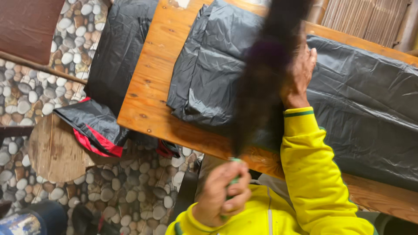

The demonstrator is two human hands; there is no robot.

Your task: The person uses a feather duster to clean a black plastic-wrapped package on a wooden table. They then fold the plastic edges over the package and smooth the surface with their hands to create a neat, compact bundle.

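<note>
Head view: we see a long dark hair bundle [261, 82] running from frame top centre down to lower centre, over black plastic sheeting [365, 100] on the wooden table [150, 100]. Our right hand [300, 76] grips its upper part; our left hand [224, 191], closed on a green comb [235, 179], sits just below its lower end.

Looks like a small informal workspace at a home, semi-outdoor, maybe a patio or yard corner. Floor [130, 191] is rounded pebbles set in mortar, grey, white and tan. Plain varnished wooden counter [148, 95] with knots showing, covered partly by black plastic sheets [209, 74]. Another black sheet [117, 48] hangs off the far edge. Bamboo or reed wall [365, 17] at top right. Round worn wooden stool [54, 152] on the pebbles, a black-and-red bag [93, 126] slumped against it. Dark reddish board [26, 26] top left. No machines or shop fittings; rustic, handmade setup.
</note>
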